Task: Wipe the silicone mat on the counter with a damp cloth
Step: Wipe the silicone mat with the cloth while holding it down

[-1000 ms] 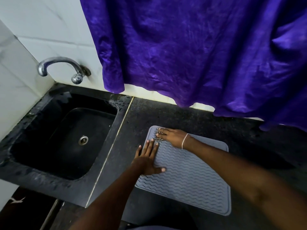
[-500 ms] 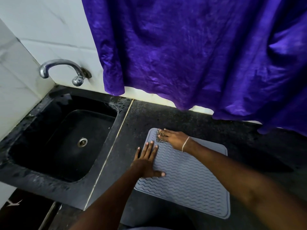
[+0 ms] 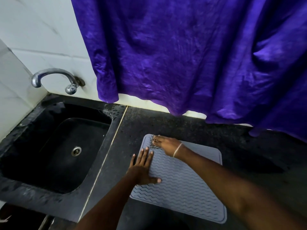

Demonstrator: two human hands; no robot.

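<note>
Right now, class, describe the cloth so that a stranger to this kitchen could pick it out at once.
Right of the black sink, a grey wavy-ribbed mat lies on the dark counter. At its far left corner, the right hand presses a small cloth. It is the only black-and-white checked thing there.

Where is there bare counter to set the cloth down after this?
Bare counter behind the mat up to the curtain, and right of the mat. Narrow strip between sink and mat. Crowded along the mat's left edge: left hand, right hand and cloth.
</note>
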